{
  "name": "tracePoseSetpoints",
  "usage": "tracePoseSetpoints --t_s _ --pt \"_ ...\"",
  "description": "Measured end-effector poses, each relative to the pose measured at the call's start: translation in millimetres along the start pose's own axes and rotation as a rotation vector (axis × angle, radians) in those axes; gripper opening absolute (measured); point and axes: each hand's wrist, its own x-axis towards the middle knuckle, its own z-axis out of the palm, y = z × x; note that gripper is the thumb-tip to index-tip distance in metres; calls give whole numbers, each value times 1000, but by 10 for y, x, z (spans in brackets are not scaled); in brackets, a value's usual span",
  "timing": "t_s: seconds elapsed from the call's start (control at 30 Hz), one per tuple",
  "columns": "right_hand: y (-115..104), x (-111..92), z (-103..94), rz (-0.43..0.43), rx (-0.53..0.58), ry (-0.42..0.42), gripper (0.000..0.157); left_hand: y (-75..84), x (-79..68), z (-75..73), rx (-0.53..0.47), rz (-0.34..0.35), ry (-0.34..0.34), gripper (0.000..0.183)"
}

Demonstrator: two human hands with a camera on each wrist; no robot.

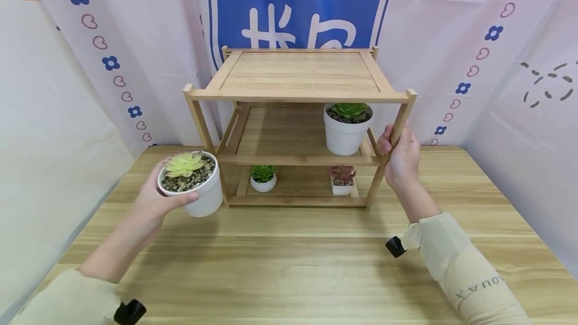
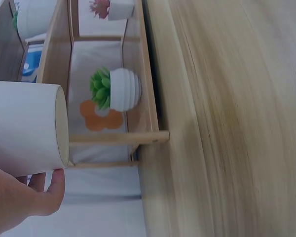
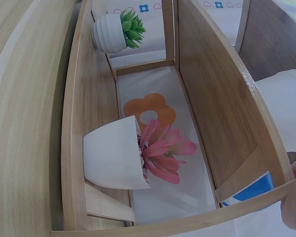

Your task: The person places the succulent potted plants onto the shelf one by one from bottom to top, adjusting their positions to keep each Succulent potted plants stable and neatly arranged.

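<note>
My left hand (image 1: 155, 192) grips a white pot with a pale green succulent (image 1: 189, 179), held up at the left front corner of a wooden shelf (image 1: 298, 95). In the left wrist view, that pot's white side (image 2: 24, 128) and base show, with fingertips at its lower edge. My right hand (image 1: 403, 157) holds the shelf's right front post, fingers curled round it. Beside that post, on the middle board, stands a large white pot with a green succulent (image 1: 346, 132). The lowest board bears a small green succulent (image 1: 263, 178) and a red succulent in a white pot (image 1: 342, 184).
The shelf stands on a wood-grain table (image 1: 289, 265), near its back edge. Behind hangs a white curtain (image 1: 429, 29) with a blue panel (image 1: 298, 4). Each sleeved wrist carries a black camera piece (image 1: 396, 247). Pale walls close off both sides.
</note>
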Motion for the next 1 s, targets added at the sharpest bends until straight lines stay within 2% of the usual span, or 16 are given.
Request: tracePoseSetpoints --t_s 0.27,0.77,1.0 --pt "13 5 -12 -9 2 -8 49 69 19 140 16 -11 -40 92" --pt "8 9 -10 -14 21 -16 49 206 95 392 11 17 -104 90" --pt "15 14 -16 0 31 -15 49 267 141 473 44 -11 -111 92"
